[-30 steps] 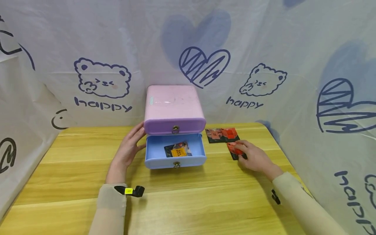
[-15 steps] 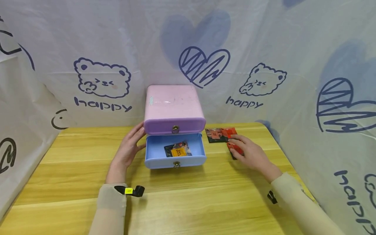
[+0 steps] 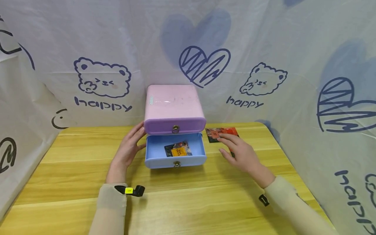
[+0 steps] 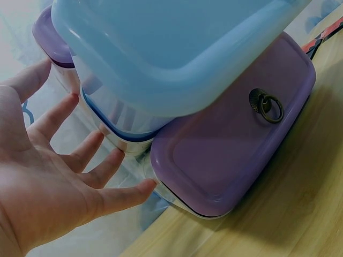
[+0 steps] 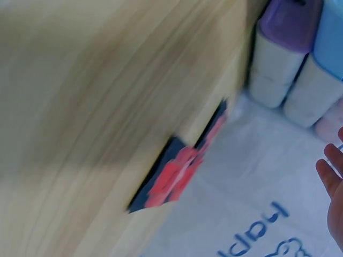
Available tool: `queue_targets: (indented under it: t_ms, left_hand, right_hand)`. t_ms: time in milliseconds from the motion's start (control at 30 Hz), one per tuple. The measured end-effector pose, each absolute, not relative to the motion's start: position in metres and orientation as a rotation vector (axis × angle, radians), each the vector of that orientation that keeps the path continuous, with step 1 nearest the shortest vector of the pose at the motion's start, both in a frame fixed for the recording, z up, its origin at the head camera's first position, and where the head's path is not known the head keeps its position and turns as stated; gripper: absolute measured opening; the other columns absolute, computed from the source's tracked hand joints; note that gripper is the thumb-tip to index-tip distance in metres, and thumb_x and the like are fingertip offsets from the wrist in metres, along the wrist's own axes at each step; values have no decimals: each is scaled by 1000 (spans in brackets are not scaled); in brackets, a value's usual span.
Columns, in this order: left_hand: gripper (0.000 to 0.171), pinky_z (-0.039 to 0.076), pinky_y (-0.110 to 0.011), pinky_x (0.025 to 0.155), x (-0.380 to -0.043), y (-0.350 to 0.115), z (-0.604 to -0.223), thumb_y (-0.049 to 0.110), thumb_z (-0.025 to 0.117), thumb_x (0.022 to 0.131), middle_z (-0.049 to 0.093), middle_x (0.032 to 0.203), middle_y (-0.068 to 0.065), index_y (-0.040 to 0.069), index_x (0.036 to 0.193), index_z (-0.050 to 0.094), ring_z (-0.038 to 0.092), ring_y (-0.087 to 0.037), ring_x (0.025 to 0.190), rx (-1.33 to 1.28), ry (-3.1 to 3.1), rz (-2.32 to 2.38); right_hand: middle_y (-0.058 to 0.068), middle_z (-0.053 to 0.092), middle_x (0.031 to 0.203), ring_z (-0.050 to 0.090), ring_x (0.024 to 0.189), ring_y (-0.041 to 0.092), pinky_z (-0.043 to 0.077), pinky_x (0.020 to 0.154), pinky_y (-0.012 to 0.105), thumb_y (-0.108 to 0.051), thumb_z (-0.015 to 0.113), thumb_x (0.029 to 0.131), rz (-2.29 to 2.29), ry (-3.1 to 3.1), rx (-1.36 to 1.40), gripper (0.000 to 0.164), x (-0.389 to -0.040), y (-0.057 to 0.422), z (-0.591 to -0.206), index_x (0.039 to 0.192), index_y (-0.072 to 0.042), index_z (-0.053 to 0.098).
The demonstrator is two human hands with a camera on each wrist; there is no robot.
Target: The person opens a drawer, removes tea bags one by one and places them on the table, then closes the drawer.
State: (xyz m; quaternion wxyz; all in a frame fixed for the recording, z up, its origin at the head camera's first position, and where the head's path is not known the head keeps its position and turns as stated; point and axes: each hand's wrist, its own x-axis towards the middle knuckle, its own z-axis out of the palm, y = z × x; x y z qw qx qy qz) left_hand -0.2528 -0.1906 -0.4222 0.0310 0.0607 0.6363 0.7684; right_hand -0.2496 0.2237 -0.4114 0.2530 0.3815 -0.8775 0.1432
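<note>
Since a second ago the right hand (image 3: pixel 241 155) has moved toward nine o'clock, from the third packet (image 3: pixel 232 154) to the left packet (image 3: pixel 214 134), while the left hand (image 3: pixel 128 148) has stayed put. The right fingers are spread and grasp nothing; whether their tips touch the left packet cannot be told. That packet lies flat on the table (image 3: pixel 176 202), between two and three o'clock of the pulled-out drawer (image 3: pixel 160 162), with the red packet (image 3: pixel 230 131) beside it at three o'clock. The left hand, at the eight o'clock side of the cabinet (image 3: pixel 174 102), grips nothing, its splayed fingertips resting against the wall. One more, the yellow packet (image 3: pixel 179 150), lies in the drawer. Flat foil like this probably pinches best by one edge, thumb coming in from five o'clock, pressing lightly so its neighbour does not skid; steady left fingertips should keep the cabinet from shifting.
</note>
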Motion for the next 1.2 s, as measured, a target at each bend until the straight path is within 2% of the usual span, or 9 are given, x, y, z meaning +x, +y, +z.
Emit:
queue_targets:
  t_ms: [200, 400, 600, 800, 1000, 1200]
  left_hand:
    - [53, 26, -63, 98, -253, -190, -423, 41, 52, 90, 28, 146, -4, 27, 139, 37, 27, -20, 127, 189, 1956, 2375]
    - [53, 27, -63, 98, -253, -189, -422, 42, 52, 90, 28, 146, -3, 27, 139, 37, 27, -20, 127, 198, 1956, 2372]
    - [53, 27, -63, 98, -254, -189, -421, 43, 52, 90, 28, 146, -3, 28, 138, 38, 27, -20, 127, 196, 1956, 2372]
    - [52, 27, -63, 98, -252, -190, -421, 43, 52, 90, 28, 146, -3, 28, 138, 38, 27, -20, 127, 189, 1960, 2369]
    - [52, 26, -64, 98, -253, -191, -421, 44, 52, 90, 28, 146, -2, 29, 138, 38, 26, -20, 127, 188, 1977, 2360]
    - [52, 26, -63, 98, -254, -191, -422, 43, 52, 90, 28, 146, -2, 28, 138, 38, 27, -20, 127, 195, 1967, 2362]
  right_hand:
    - [8, 55, 123, 42, 117, 16, 46, 87, 44, -31, 58, 84, 445, -2232, 1132, 42, -244, 204, -405, 122, -14, 57]
    - [5, 56, 123, 45, 114, 18, 49, 83, 41, -29, 60, 84, 479, -2146, 1183, 41, -238, 186, -398, 122, -15, 57]
    - [6, 57, 121, 46, 113, 20, 46, 88, 41, -26, 60, 83, 501, -2128, 1234, 41, -234, 170, -392, 122, -13, 57]
    - [5, 57, 121, 44, 114, 16, 47, 87, 37, -32, 54, 89, 499, -2145, 1280, 37, -231, 152, -386, 120, -12, 58]
    - [3, 55, 123, 41, 116, 12, 46, 89, 36, -29, 57, 86, 443, -2265, 1293, 39, -229, 136, -381, 121, -13, 57]
    - [1, 53, 126, 40, 117, 10, 46, 89, 35, -36, 50, 91, 397, -2389, 1290, 39, -226, 123, -376, 125, -17, 53]
